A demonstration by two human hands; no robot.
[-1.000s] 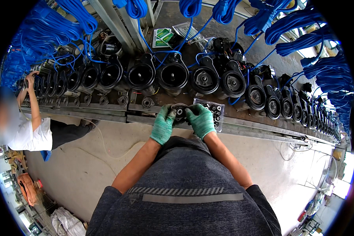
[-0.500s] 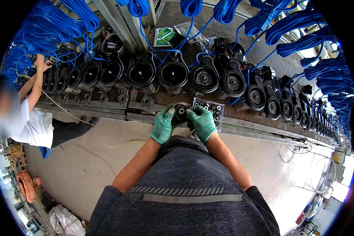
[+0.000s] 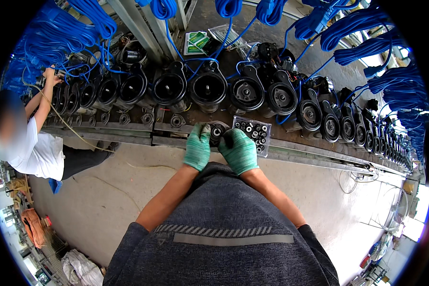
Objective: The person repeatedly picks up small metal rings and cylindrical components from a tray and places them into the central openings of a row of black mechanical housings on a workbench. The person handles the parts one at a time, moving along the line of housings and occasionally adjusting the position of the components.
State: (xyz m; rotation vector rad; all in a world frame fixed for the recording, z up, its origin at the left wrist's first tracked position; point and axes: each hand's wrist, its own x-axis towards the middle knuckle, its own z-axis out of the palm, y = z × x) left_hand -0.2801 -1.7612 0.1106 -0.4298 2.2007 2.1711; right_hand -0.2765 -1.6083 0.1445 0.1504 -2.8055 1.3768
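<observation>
In front of my body, at the near edge of the bench, my left hand point(image 3: 198, 148) in a green glove is closed around a round dark part with a pale ring at its centre point(image 3: 216, 132). Against that part's right side is my right hand point(image 3: 239, 150), also gloved, with fingers curled and pressed together. Dark fingertips hide whatever it pinches. Just right of the hands lies a clear tray point(image 3: 270, 136) of small black and silver rings. Beyond them stand black round housings point(image 3: 209, 90) with open faces upward and metal bodies below.
The row of housings curves along the bench point(image 3: 195, 129) to both sides. Bundled blue cables point(image 3: 229, 7) hang above. Flanged metal pieces point(image 3: 177, 120) lie along the front edge. Green-and-white cards point(image 3: 197, 43) lie behind. At left, a person in a white shirt point(image 3: 43, 155) works at the bench.
My right hand has shifted slightly left and turned inward over the round part, with fingers more curled. More of the tray now shows. My left hand still holds the round part.
</observation>
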